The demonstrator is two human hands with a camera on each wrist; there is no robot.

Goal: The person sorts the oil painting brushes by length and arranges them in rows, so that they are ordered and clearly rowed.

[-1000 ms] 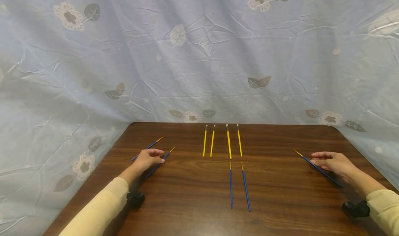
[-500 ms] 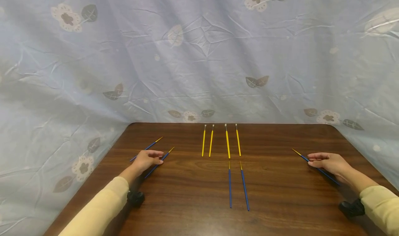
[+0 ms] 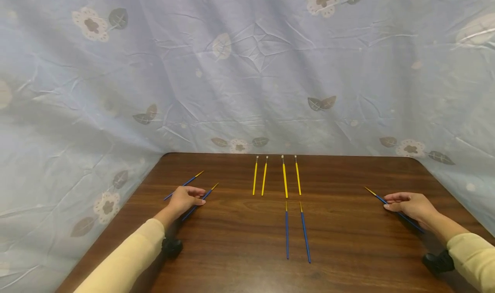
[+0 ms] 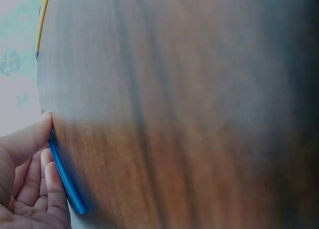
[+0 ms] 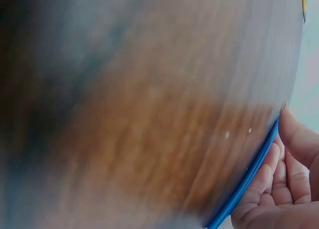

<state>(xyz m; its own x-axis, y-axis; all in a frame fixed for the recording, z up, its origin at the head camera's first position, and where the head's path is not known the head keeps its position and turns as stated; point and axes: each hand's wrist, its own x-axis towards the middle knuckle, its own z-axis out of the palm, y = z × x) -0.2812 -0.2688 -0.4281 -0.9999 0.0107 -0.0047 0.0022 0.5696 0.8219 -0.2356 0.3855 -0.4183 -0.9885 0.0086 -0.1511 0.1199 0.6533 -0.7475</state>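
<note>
In the head view, my left hand pinches a blue paintbrush with a yellow tip, lying at a slant on the left of the table. The left wrist view has the thumb at the brush's blue handle, with bent fingers beside it. Just beyond that hand lies a second blue paintbrush, partly covered by it. Over on the right, my right hand pinches another blue paintbrush, its tip angled toward the far left. The right wrist view has thumb and curled fingers along its handle.
Two blue paintbrushes, one left of the other, lie near the middle of the brown wooden table. Behind them several yellow paintbrushes point at the back edge. A floral curtain hangs behind and at the sides.
The right thumb and fingers have moved slightly along the blue paintbrush toward its tip. The left hand keeps its place at its brush. The head camera shifts a little.
</note>
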